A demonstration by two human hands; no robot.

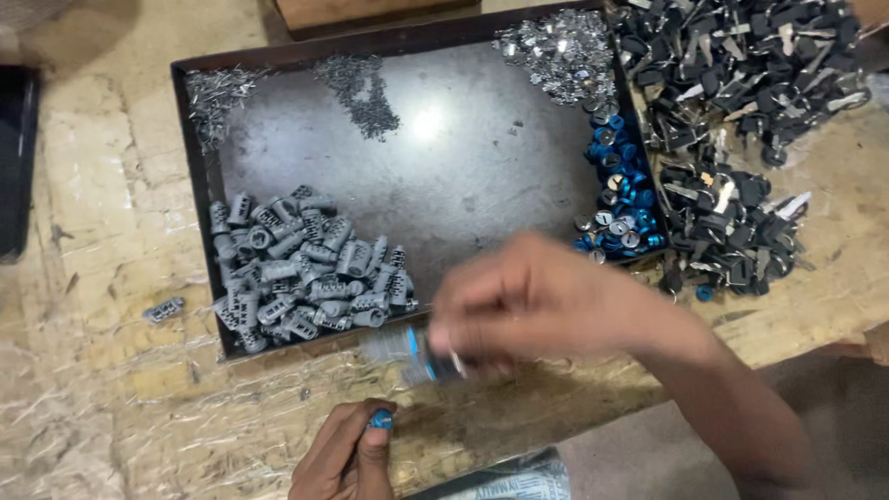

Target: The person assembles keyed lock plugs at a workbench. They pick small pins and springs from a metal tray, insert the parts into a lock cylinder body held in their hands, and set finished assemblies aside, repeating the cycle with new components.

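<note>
My right hand (546,301) hovers over the tray's near edge, blurred by motion, with a grey lock cylinder with a blue cap (417,356) pinched in its fingertips. My left hand (347,454) sits low at the bottom of the view, closed around a small blue-capped part (381,419). A pile of grey lock cylinders (301,268) lies in the near-left corner of the dark metal tray (463,157). Blue caps (622,194) are heaped along the tray's right side.
Small silver pieces (560,51) fill the tray's far right corner; thin pins (218,93) and tiny dark springs (361,88) lie at the far left. Black-headed keys (732,111) are piled right of the tray. One loose cylinder (163,309) lies on the plastic-covered table.
</note>
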